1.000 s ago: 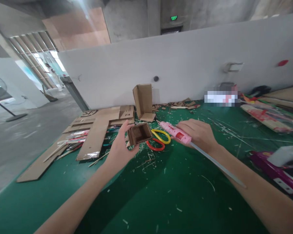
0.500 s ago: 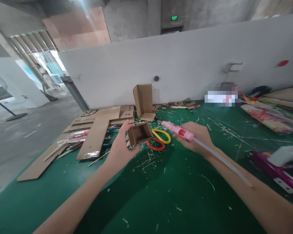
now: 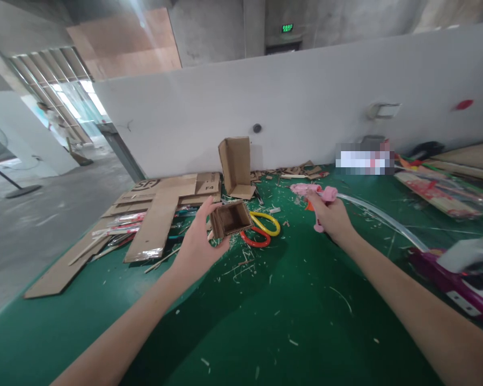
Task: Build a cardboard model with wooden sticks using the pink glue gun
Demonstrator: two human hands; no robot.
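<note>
Above the green tabletop (image 3: 273, 289), head view: my left hand (image 3: 201, 238) pinches the small cardboard box (image 3: 232, 217) between thumb and fingers, raised, its hollow mouth tipped toward me. My right hand (image 3: 334, 217) is wrapped round the handle of the pink glue gun (image 3: 312, 190), off to the right and well apart from the box; whether a finger presses the trigger, I cannot tell. Its nozzle points left, over scattered scraps. Risks as I judge them: too hard a squeeze could buckle the box's thin walls; too slack, and it could slip onto the scissors (image 3: 279, 227), whose yellow and red loops lie just beside it. The long clear glue stick (image 3: 386, 219) trails in a curve toward the purple device (image 3: 462, 289), so a careless swing of my wrist could snag it and drag the nozzle aside. If the gun is hot, a drip might glue shavings to the table, or catch my left fingertips should the nozzle come too near.
</note>
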